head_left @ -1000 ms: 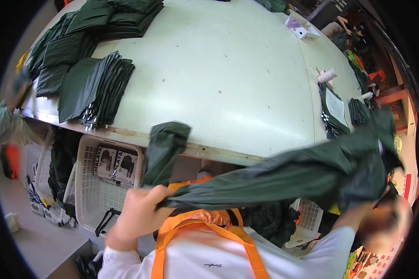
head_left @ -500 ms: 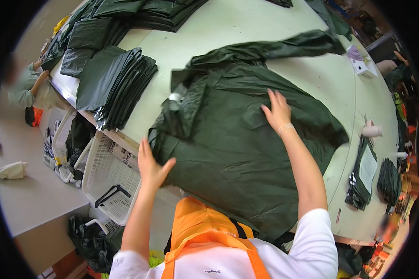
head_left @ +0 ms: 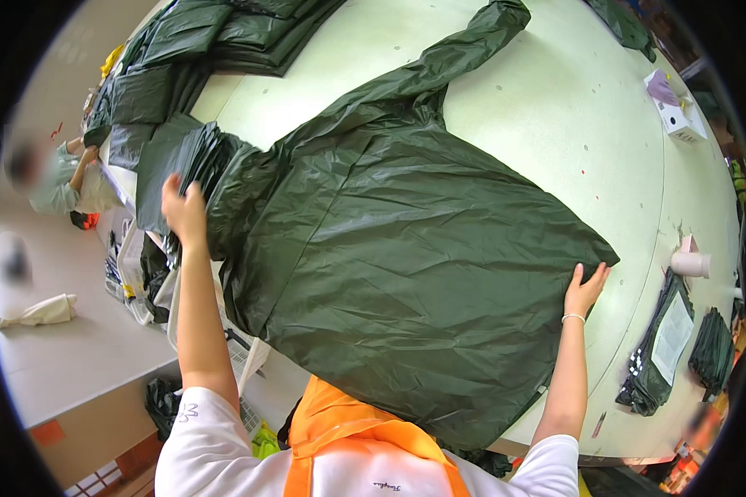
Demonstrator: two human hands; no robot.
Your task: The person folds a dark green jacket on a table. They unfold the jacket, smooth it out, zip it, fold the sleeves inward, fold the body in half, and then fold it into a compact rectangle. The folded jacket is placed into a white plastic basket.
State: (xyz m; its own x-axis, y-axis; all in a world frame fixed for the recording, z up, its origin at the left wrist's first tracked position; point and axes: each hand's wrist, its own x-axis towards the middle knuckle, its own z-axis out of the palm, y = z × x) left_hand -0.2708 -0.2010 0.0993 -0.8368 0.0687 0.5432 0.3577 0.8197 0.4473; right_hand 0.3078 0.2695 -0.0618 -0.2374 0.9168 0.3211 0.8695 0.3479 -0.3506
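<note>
A dark green raincoat [head_left: 406,248] lies spread on the pale table, its one visible sleeve [head_left: 472,41] stretched toward the far side. The coat's left end, gathered in folds, reaches the stack of folded green garments [head_left: 164,157]. Between that stack and the coat is my left hand [head_left: 185,217], thumb and fingers apart; whether it touches the fabric I cannot tell. On the right, my right hand [head_left: 585,291] rests at the coat's lower right corner with fingers stretched out over the edge. The near edge of the coat hangs toward my orange apron [head_left: 340,414].
More folded green garments [head_left: 257,41] are piled at the far left. A white box [head_left: 680,120], a pale cone-shaped spool [head_left: 690,264] and a bundle with a paper sheet [head_left: 671,340] stand on the right. White baskets [head_left: 133,273] sit below the left edge; another person [head_left: 58,178] is beyond.
The coat has been spread flatter and its sleeve now points more straight away. My left hand moved up and left to the stack; my right hand moved right and down to the corner.
</note>
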